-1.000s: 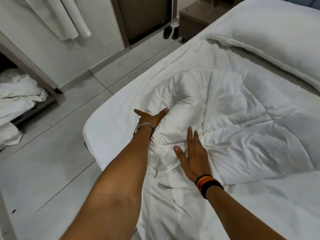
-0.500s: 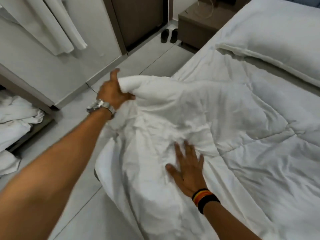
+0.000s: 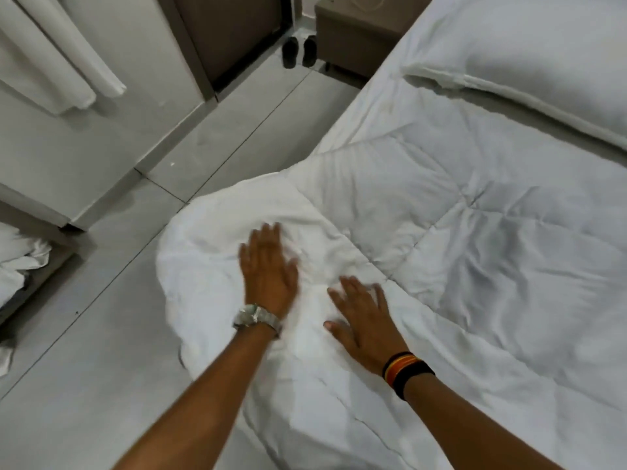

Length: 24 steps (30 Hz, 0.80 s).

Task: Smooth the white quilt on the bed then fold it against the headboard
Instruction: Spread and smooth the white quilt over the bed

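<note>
The white quilt (image 3: 475, 232) lies spread over the bed, stitched in squares, wrinkled, with its near-left corner bulging over the bed's edge. My left hand (image 3: 268, 266), with a metal watch at the wrist, rests flat and open on that corner, slightly blurred. To its right, my right hand (image 3: 364, 320) presses palm-down on the quilt with fingers spread; striped bands circle its wrist. A white pillow (image 3: 543, 52) lies at the far right, at the head end. The headboard is out of view.
A grey tiled floor (image 3: 101, 351) runs along the left of the bed. A brown bedside cabinet (image 3: 353, 39) stands at the top, with a pair of black shoes (image 3: 298, 50) beside it. White linen (image 3: 20, 266) is heaped at the far left, and white curtains hang at the top left.
My left hand let go of the lifted quilt corner, which now lies spread over the bed's edge, and came down flat on it. My right hand stayed pressed on the quilt.
</note>
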Motion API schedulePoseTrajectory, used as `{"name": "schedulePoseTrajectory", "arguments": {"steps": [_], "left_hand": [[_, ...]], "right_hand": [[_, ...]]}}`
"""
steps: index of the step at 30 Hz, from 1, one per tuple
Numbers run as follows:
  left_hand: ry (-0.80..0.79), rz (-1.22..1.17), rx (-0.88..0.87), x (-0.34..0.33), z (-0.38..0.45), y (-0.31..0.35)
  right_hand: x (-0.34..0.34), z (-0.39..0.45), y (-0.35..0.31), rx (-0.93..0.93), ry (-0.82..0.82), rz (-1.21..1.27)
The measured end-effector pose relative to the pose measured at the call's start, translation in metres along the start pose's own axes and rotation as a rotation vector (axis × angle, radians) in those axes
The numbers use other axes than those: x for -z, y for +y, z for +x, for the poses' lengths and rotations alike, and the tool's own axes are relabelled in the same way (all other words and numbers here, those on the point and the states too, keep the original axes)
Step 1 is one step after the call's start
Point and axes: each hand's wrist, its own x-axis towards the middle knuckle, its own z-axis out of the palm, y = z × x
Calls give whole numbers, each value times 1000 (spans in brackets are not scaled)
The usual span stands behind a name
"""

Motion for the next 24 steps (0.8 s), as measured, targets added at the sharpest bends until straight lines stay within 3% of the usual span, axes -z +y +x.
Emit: {"name": "schedulePoseTrajectory", "arguments": {"steps": [4,7,14,16,19,24], "left_hand": [[-174,-78,-187,-40,-35,88],[-212,-105,-255,-54,-32,132],[-237,-116,-550,-102,68,263],[-264,-52,-656,-125,109,300],[-318,232,-800,-159,172,339],[-386,528,-854,-172,231,329]], "right_hand": [[40,-53,63,-284,262,-23],[58,-104,109,-471,336,-34],[27,-141,159,-546,389,-53],[14,-134,165,-559,415,-30],[-2,-119,170,-564,463,-25],[-4,-108,167,-586,545,-30]]}}
